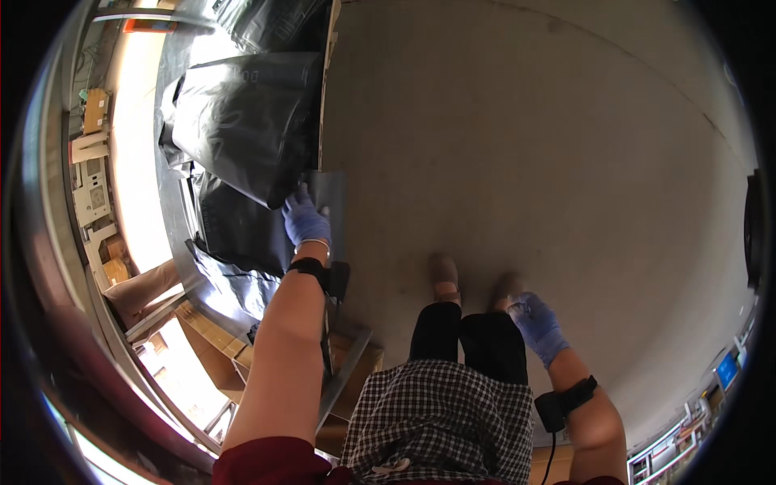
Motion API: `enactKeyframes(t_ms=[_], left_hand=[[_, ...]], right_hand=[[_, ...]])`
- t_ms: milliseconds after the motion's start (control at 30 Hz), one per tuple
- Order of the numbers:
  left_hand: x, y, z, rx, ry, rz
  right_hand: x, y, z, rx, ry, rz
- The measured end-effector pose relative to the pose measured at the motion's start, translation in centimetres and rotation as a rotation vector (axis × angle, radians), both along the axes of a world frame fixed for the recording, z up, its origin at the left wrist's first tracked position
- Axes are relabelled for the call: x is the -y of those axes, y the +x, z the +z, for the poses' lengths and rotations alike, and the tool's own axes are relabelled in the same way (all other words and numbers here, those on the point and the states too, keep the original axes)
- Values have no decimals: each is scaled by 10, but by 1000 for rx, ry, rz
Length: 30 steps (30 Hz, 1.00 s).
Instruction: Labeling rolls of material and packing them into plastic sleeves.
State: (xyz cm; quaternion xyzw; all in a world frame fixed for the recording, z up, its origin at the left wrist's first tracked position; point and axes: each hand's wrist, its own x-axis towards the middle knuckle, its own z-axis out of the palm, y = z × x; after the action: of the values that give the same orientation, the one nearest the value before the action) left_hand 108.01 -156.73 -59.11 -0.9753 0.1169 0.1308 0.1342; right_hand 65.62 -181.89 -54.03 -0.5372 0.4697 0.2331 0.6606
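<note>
My left hand (305, 220), in a blue-violet glove, is at the table's near edge. Its fingertips touch the lower corner of a large black plastic bag (242, 121), with the thumb spread apart from the fingers. Under that hand and just left of it lies another black plastic bag (238, 222), partly covered by the first. My right hand (537, 325), gloved the same way, hangs beside my right leg, away from the table. Its fingers look loosely extended, and I see nothing in them.
More black plastic (271, 24) lies at the table's far end. Cardboard boxes (214, 339) stand below at the left, near a metal frame bar (343, 380). Grey floor (517, 145) stretches to the right. A dark strapped device (558, 408) with a cable is on my right forearm.
</note>
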Motion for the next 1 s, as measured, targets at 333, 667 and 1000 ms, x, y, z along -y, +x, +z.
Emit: enactKeyframes(t_ms=[333,667,1000], left_hand=[[-71,9,9,158,-557,52],[-17,13,49,-93,-381,-428],[21,41,-25,154,244,-730]], right_hand=[[1,67,-7,69,-83,149],[-20,162,-37,172,-31,326],[-24,143,-52,96,1,366]])
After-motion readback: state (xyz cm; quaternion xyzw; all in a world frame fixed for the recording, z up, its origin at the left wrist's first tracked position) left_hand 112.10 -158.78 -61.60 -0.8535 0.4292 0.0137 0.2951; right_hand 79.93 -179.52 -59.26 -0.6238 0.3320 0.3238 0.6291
